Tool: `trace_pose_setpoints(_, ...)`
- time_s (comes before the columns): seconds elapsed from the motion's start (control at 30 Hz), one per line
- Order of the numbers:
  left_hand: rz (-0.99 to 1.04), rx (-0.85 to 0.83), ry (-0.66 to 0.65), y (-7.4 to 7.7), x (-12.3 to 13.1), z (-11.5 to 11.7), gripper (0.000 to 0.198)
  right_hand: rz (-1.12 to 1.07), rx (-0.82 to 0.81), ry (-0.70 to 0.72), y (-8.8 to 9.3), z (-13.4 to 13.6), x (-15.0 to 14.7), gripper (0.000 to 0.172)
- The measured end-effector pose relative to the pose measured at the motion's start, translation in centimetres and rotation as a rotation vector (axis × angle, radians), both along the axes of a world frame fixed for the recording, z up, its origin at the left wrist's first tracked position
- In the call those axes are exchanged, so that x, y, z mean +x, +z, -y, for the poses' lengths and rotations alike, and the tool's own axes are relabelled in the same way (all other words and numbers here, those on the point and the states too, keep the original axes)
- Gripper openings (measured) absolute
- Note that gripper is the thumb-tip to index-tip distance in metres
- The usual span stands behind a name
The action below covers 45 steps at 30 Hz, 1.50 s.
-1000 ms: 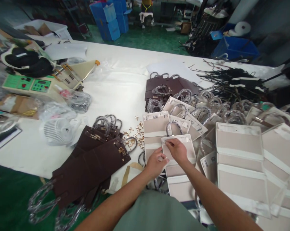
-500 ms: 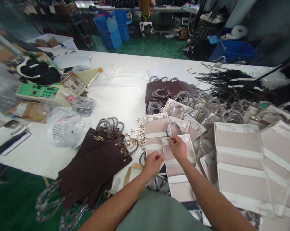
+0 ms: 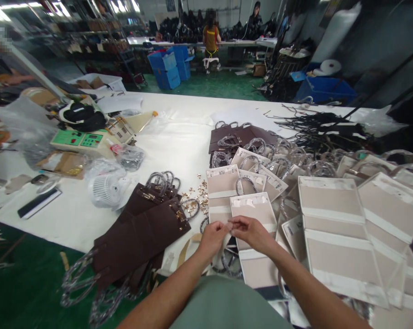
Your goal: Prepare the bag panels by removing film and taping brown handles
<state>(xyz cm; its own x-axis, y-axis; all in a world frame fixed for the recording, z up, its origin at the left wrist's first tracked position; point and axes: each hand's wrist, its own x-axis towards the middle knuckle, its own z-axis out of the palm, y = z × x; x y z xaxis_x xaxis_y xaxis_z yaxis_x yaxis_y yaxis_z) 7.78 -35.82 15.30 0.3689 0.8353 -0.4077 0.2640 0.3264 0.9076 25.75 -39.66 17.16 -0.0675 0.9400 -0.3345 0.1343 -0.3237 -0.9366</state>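
My left hand (image 3: 211, 237) and my right hand (image 3: 250, 231) meet fingertip to fingertip over the near end of a beige bag panel (image 3: 254, 208) with white trim. Both pinch something small that I cannot make out. The panel lies on a stack of like beige panels (image 3: 223, 187). Small gold metal fittings (image 3: 198, 194) lie scattered just left of the stack. Dark brown bag panels with wrapped handles (image 3: 148, 224) lie further left.
Large beige panels (image 3: 333, 219) fill the right side of the white table (image 3: 172, 141). A small white fan (image 3: 105, 189), a green-panelled machine (image 3: 81, 139) and black cords (image 3: 323, 125) lie around. People stand at a far bench (image 3: 211, 39).
My right hand drew back from the top edge of the beige panel toward me and joined my left hand. The camera tilted up, showing more of the room.
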Motion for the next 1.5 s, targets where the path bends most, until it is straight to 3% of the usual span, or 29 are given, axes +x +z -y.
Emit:
trace_pose_setpoints(0.17, 0.106, 0.002, -0.062, 0.2, -0.5, 0.6, 0.032, 0.12, 0.02, -0.13, -0.6, 0.7, -0.2, 0.033)
trace_pose_setpoints(0.33, 0.019, 0.05, -0.081, 0.5, -0.9, 1.0, 0.073, 0.19, 0.068, -0.097, -0.2, 1.0, -0.1, 0.034)
trace_pose_setpoints(0.43, -0.105, 0.116, -0.123, 1.0, -1.0, 0.7, 0.078, 0.262, 0.144, -0.059, 0.6, 0.9, -0.3, 0.04)
trace_pose_setpoints(0.7, -0.171, 0.219, -0.254, 0.8, -1.3, -0.1, 0.045, 0.453, 0.263, 0.134, 1.7, -0.8, 0.5, 0.005)
trace_pose_setpoints(0.93, -0.213, 0.383, -0.356, 0.3, -1.4, -1.0, 0.02, 0.642, 0.264, 0.344, 1.4, -2.6, 2.1, 0.015)
trace_pose_setpoints(1.2, -0.334, 0.69, -0.437, -0.3, -1.3, -3.2, 0.022, 0.832, 0.321, 0.47, 1.5, -4.7, 0.9, 0.007)
trace_pose_setpoints(1.27, -0.363, 0.751, -0.427, -0.8, -1.3, -3.4, 0.027, 0.866, 0.36, 0.446, 1.0, -5.7, 1.1, 0.01)
trace_pose_setpoints(1.33, -0.346, 0.766, -0.402, -1.3, -1.4, -3.4, 0.029, 0.877, 0.379, 0.331, 0.1, -7.5, 2.1, 0.014)
trace_pose_setpoints(1.43, -0.252, 0.629, -0.309, -2.4, -1.6, -3.4, 0.025, 0.747, 0.298, 0.048, -1.4, -12.0, 4.3, 0.023)
trace_pose_setpoints(1.5, -0.225, 0.476, -0.217, -3.4, -1.6, -3.5, 0.02, 0.708, 0.218, -0.066, -2.3, -15.7, 5.8, 0.027)
